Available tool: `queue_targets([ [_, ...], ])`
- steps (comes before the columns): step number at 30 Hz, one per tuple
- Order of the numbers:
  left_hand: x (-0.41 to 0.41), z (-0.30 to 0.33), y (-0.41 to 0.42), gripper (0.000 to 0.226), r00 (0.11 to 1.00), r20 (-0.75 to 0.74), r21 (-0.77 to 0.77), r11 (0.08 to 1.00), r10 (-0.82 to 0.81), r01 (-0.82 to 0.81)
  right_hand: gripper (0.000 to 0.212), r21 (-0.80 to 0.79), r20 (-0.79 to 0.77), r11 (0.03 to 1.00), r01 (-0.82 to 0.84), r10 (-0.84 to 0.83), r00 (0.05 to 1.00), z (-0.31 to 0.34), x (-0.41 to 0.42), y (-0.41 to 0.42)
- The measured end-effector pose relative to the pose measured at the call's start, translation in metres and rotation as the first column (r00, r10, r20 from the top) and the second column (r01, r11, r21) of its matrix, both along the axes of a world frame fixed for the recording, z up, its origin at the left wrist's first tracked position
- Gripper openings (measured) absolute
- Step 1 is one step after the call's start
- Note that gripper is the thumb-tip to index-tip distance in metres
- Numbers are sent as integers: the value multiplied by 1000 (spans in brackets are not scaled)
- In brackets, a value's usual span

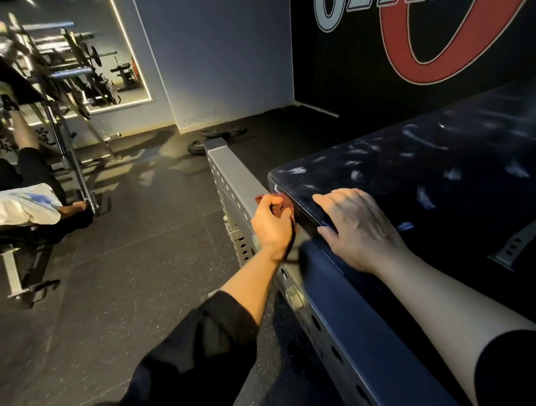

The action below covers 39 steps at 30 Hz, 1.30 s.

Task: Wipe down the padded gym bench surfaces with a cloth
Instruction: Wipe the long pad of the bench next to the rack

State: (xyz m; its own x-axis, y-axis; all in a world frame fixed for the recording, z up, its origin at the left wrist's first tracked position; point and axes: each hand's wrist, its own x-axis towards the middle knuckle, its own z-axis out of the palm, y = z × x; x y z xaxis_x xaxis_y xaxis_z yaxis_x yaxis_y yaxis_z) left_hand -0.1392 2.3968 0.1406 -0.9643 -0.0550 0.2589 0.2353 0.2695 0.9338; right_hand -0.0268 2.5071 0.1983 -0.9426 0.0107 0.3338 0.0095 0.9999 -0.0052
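Gym bench pad [431, 167], left fingers [262, 207] clutching red cloth [280, 205], right fingers [337, 199] flat.

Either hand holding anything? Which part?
Left hand grips the reddish cloth, bunched in its fist, against the pad's side edge. Right hand holds nothing, resting flat on the pad.

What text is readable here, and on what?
"OL": pale letters cut off by the top edge, on the black wall behind the padded bench; the rest is out of frame.
Big red ring on that wall: logo shape or letter, cannot tell.
Dark characters on the banner at far left: too blurred to read.
Nothing readable on the cloth.
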Motion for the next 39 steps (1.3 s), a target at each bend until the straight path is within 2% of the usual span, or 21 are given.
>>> queue_targets([
  [1, 7, -5, -2, 15, 998, -51, -24, 999, -24, 23, 61, 2, 3, 1000, -3, 3, 1000, 0, 1, 0],
  [3, 5, -13, 0, 17, 997, -60, -3, 999, -41, 41, 62, 5, 1, 1000, -15, 15, 1000, 0, 2, 0],
  [7, -38, -10, 4, 27, 992, 127, 179, 984, -8, -15, 56, 2, 7, 1000, -17, 17, 1000, 1, 2, 0],
  [10, -65, -2, 6, 25, 968, 249, 209, 973, 39, -93, 50, -12, -9, 1000, -7, 7, 1000, 1, 1, 0],
  [13, -56, 0, 7, 23, 974, 217, 180, 979, 58, -98, 50, -12, -15, 1000, -9, 9, 1000, 1, 0, 0],
  [16, -29, -9, -1, 17, 993, 83, 220, 974, -81, 61, 50, -26, -17, 1000, -8, 7, 1000, 1, -1, 0],
  [18, -23, -11, -3, 19, 993, 21, 246, 964, -112, 103, 50, -31, -9, 999, -9, 9, 1000, 2, 0, 0],
  [23, -60, -4, 7, 32, 986, 164, 203, 978, 22, -56, 50, -66, -14, 998, -13, 12, 1000, 3, 1, -1],
  [26, -70, -2, 5, 32, 983, 177, 134, 988, 50, -74, 50, -53, -15, 999, -12, 11, 1000, 2, 0, 0],
  [28, -66, -1, 2, 31, 978, 206, 149, 987, 26, -58, 49, -53, -23, 999, -5, 4, 1000, 1, 1, 0],
  [30, -62, 11, -8, 29, 985, 167, 143, 987, 50, -74, 48, -60, -39, 998, 2, -4, 999, 0, 2, 0],
  [32, -63, 33, -19, 27, 983, 59, 108, 978, 175, -180, 47, -61, -44, 998, 5, -7, 999, 1, 2, -1],
  [35, -81, 61, -28, 33, 952, -2, 209, 931, 305, -298, 47, -60, -49, 998, 4, -7, 999, 1, 1, -1],
  [37, -85, 60, -19, 23, 962, -12, 244, 933, 274, -263, 48, -65, -45, 998, 5, -7, 999, 1, 1, -1],
  [39, -79, 41, -2, 19, 985, 91, 209, 965, 145, -161, 49, -74, -40, 997, 3, -6, 999, 1, 1, 0],
])
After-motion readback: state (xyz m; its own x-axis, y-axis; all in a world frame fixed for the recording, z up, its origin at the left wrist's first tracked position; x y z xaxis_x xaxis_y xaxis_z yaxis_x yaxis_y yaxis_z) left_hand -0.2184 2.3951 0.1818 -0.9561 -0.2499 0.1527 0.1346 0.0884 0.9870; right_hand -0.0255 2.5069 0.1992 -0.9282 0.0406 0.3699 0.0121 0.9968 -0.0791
